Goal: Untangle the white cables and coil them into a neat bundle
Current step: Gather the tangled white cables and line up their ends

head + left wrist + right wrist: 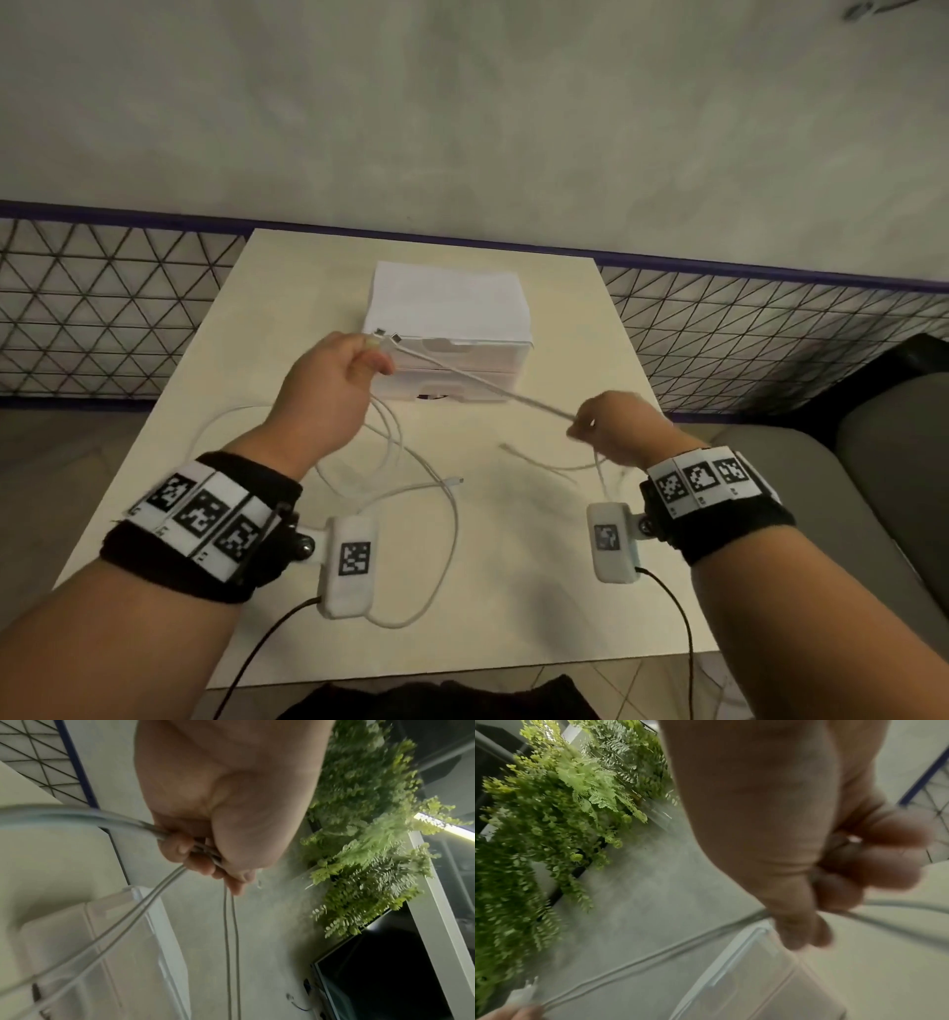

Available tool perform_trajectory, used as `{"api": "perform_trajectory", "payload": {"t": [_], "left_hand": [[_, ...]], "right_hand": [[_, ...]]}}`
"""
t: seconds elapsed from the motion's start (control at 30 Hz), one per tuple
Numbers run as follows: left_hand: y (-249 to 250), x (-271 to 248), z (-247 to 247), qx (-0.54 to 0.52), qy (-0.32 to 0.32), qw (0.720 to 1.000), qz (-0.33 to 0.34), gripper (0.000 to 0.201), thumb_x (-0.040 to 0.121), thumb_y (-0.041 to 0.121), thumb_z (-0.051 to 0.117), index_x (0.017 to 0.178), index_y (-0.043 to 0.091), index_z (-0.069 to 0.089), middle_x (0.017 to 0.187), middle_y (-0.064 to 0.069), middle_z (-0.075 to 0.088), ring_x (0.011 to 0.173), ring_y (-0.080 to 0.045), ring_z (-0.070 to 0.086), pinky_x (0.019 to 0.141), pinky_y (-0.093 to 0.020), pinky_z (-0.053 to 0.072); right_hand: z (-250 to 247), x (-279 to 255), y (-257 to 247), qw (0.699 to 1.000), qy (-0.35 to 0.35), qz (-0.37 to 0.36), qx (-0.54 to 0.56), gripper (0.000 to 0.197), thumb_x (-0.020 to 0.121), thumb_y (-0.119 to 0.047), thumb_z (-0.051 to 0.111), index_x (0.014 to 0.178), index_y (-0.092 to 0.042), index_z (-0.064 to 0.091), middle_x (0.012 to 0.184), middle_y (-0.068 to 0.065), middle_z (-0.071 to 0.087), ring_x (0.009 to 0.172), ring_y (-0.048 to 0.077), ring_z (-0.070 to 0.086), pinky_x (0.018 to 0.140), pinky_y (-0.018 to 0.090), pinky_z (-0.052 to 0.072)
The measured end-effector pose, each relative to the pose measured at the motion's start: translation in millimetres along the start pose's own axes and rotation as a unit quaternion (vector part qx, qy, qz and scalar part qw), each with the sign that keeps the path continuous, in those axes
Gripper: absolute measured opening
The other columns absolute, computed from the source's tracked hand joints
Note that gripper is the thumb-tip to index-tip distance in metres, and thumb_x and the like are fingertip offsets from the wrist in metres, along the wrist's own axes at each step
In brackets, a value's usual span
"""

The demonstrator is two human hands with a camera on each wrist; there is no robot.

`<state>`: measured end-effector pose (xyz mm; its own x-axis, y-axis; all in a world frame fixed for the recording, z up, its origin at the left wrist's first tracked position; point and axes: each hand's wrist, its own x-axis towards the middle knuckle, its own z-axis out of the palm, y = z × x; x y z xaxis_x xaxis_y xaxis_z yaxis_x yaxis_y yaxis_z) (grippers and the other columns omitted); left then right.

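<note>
Left hand (328, 390) gripping thin white cables (411, 462), right hand (611, 426) pinching taut strand, smooth cream table (539, 591)

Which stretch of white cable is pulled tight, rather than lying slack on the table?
The stretch of cable running through the air between the left hand and right hand is taut. The other cable loops sag and curl loosely on the table.

The head view looks steeply down and forward over the desk (544, 539), taking in both forearms from behind. Each wrist view sits close under its palm, tilted up past the curled fingers toward a fern wall (365, 833). All three share the white cables (477, 383) and the clear plastic box (452, 360).
</note>
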<state>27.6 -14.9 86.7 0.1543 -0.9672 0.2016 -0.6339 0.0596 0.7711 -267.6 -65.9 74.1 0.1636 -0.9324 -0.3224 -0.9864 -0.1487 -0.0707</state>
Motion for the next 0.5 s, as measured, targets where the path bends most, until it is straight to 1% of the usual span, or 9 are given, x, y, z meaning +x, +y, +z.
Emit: {"api": "perform_trajectory", "payload": {"t": [0.03,0.07,0.13,0.17,0.23,0.3,0.37,0.43,0.5], "left_hand": [[-0.6,1.6,-1.7,0.010,-0.006,1.000,0.005,0.022,0.096,0.021,0.045,0.083,0.021,0.063,0.101,0.000,0.055,0.089,-0.016,0.049,0.071,-0.021,0.029],[-1.8,2.4,-2.1,0.014,-0.015,1.000,0.009,0.022,0.096,0.021,0.045,0.083,0.022,0.062,0.101,0.000,0.054,0.088,-0.017,0.049,0.072,-0.021,0.029],[-3.1,2.9,-1.6,0.011,-0.024,0.999,0.018,0.022,0.096,0.022,0.044,0.083,0.023,0.061,0.101,0.000,0.053,0.085,-0.018,0.050,0.073,-0.024,0.031],[-3.6,2.8,-1.2,0.007,-0.027,0.999,0.020,0.022,0.096,0.022,0.044,0.082,0.024,0.061,0.101,0.000,0.053,0.082,-0.019,0.051,0.073,-0.025,0.032],[-5.8,2.4,-0.9,0.001,-0.039,0.999,0.024,0.022,0.096,0.022,0.044,0.082,0.025,0.061,0.103,0.000,0.053,0.078,-0.021,0.053,0.068,-0.025,0.035],[-9.9,1.4,-0.5,-0.004,-0.065,0.998,0.023,0.024,0.096,0.022,0.044,0.079,0.027,0.060,0.106,-0.001,0.054,0.075,-0.019,0.059,0.065,-0.019,0.037],[-17.0,-1.9,1.1,-0.011,-0.095,0.995,0.017,0.026,0.096,0.022,0.044,0.075,0.030,0.059,0.118,0.000,0.055,0.075,-0.013,0.063,0.067,-0.016,0.040],[-24.6,-6.5,1.2,-0.018,-0.103,0.994,0.008,0.027,0.096,0.022,0.045,0.075,0.029,0.060,0.132,0.006,0.048,0.076,-0.011,0.066,0.068,-0.016,0.041],[-29.3,-10.6,-2.0,-0.026,-0.088,0.996,0.002,0.026,0.096,0.022,0.045,0.076,0.028,0.060,0.133,0.011,0.045,0.079,-0.010,0.067,0.066,-0.019,0.042]], "right_hand": [[-6.4,-0.5,3.5,0.998,0.055,0.019,0.035,0.028,0.093,-0.032,0.054,0.103,-0.011,0.069,0.096,0.009,0.069,0.085,0.025,0.063,0.074,0.029,0.046],[-13.3,-1.3,6.4,0.988,0.137,0.027,0.063,0.027,0.093,-0.030,0.054,0.105,-0.011,0.069,0.091,0.009,0.071,0.077,0.024,0.063,0.071,0.028,0.047],[-25.9,-3.1,9.9,0.944,0.310,0.020,0.116,0.026,0.093,-0.026,0.055,0.108,-0.012,0.070,0.090,0.011,0.074,0.076,0.029,0.067,0.072,0.028,0.050],[-29.9,-3.2,11.0,0.921,0.364,0.011,0.141,0.025,0.092,-0.024,0.056,0.109,-0.012,0.069,0.094,0.013,0.074,0.080,0.031,0.068,0.076,0.031,0.052],[-29.1,0.3,12.1,0.906,0.394,0.001,0.157,0.026,0.092,-0.022,0.056,0.112,-0.011,0.068,0.098,0.015,0.073,0.086,0.033,0.068,0.082,0.037,0.054],[-17.2,7.1,12.2,0.918,0.367,0.015,0.147,0.026,0.091,-0.021,0.056,0.112,-0.011,0.068,0.100,0.016,0.072,0.088,0.034,0.067,0.082,0.036,0.052],[4.7,13.7,14.6,0.941,0.308,0.046,0.132,0.026,0.092,-0.019,0.055,0.114,-0.011,0.067,0.105,0.016,0.071,0.093,0.034,0.066,0.083,0.035,0.051],[33.1,19.5,20.3,0.965,0.206,0.086,0.135,0.030,0.091,-0.015,0.052,0.119,-0.013,0.063,0.116,0.014,0.068,0.106,0.032,0.062,0.090,0.035,0.049],[58.8,20.7,22.6,0.986,0.053,0.104,0.118,0.044,0.089,-0.009,0.048,0.133,-0.017,0.051,0.133,0.010,0.057,0.122,0.027,0.053,0.102,0.033,0.041]]}}
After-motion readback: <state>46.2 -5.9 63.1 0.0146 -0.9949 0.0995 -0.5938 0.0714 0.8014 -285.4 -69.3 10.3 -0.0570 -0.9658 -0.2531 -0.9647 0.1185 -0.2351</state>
